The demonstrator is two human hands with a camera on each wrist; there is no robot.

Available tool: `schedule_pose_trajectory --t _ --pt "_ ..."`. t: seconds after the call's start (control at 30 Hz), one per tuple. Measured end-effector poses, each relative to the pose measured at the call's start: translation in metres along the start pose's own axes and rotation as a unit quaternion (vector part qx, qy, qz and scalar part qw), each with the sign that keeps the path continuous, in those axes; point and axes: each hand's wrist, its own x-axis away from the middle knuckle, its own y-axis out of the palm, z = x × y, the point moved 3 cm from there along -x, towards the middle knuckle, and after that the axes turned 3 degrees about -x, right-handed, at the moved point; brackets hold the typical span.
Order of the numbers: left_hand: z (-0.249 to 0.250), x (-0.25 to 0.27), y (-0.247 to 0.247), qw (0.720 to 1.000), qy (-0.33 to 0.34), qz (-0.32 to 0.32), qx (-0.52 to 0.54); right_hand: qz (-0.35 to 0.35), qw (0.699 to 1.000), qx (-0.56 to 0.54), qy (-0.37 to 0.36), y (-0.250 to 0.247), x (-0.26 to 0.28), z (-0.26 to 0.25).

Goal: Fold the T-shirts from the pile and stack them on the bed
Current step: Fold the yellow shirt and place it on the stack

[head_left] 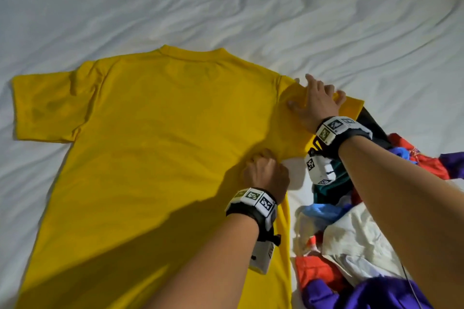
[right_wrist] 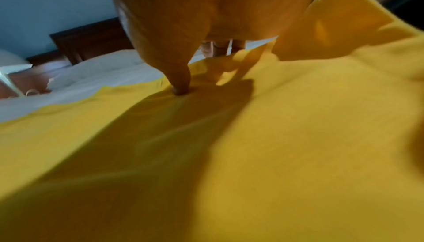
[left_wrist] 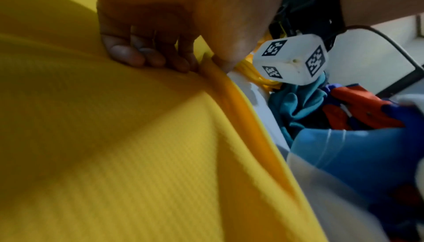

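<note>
A yellow T-shirt point(head_left: 163, 133) lies spread flat on the white bed sheet point(head_left: 226, 7), collar away from me and both sleeves out. My left hand point(head_left: 261, 160) is at the shirt's right side seam below the armpit. In the left wrist view its curled fingers point(left_wrist: 146, 55) and thumb pinch the yellow edge point(left_wrist: 220, 86). My right hand point(head_left: 319, 98) lies on the right sleeve with its fingers spread. Its thumb point(right_wrist: 181, 82) presses into the yellow cloth point(right_wrist: 275, 155), and the fingertips reach past the sleeve's far edge.
A loose pile of clothes point(head_left: 364, 233) in red, purple, blue, teal, white and black sits at the right, touching the sleeve's end. Wrinkled white sheet stretches beyond and left of the shirt. A dark wooden headboard point(right_wrist: 91, 35) shows far off.
</note>
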Motion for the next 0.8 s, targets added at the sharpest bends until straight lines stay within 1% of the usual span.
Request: schedule_pose_trajectory --t 0.07,0.13,0.2,0.33,0.4,0.43,0.5,0.63,0.73,0.8 --pt "-0.005 0.000 -0.006 1.000 0.012 -0.010 0.026 0.009 1.000 -0.016 0.021 0.000 -0.002 -0.005" --pt "-0.012 0.003 -0.017 0.998 0.019 -0.016 0.057 0.023 0.999 -0.036 0.024 -0.001 -0.001 -0.011" --pt "-0.021 0.005 -0.024 0.992 0.001 -0.033 0.119 0.049 0.996 -0.076 0.010 -0.005 0.002 -0.019" --pt "-0.043 0.010 -0.035 0.958 -0.061 -0.066 0.273 0.086 0.980 -0.176 -0.017 -0.017 0.007 -0.045" --pt "-0.055 0.014 -0.042 0.938 -0.091 -0.070 0.326 0.091 0.975 -0.199 -0.028 -0.020 0.010 -0.065" --pt "-0.062 0.015 -0.045 0.932 -0.095 -0.065 0.343 0.092 0.974 -0.204 -0.036 -0.020 0.010 -0.076" --pt "-0.079 0.013 -0.052 0.927 -0.095 -0.044 0.359 0.093 0.973 -0.205 -0.053 -0.018 0.008 -0.097" --pt "-0.116 0.013 -0.059 0.931 -0.112 0.003 0.348 0.080 0.977 -0.181 -0.075 -0.005 0.001 -0.133" --pt "-0.131 0.018 -0.065 0.933 -0.121 0.037 0.336 0.060 0.985 -0.142 -0.078 0.008 -0.002 -0.157" --pt "-0.135 0.020 -0.067 0.941 -0.116 0.056 0.313 0.041 0.991 -0.112 -0.069 0.020 -0.005 -0.167"
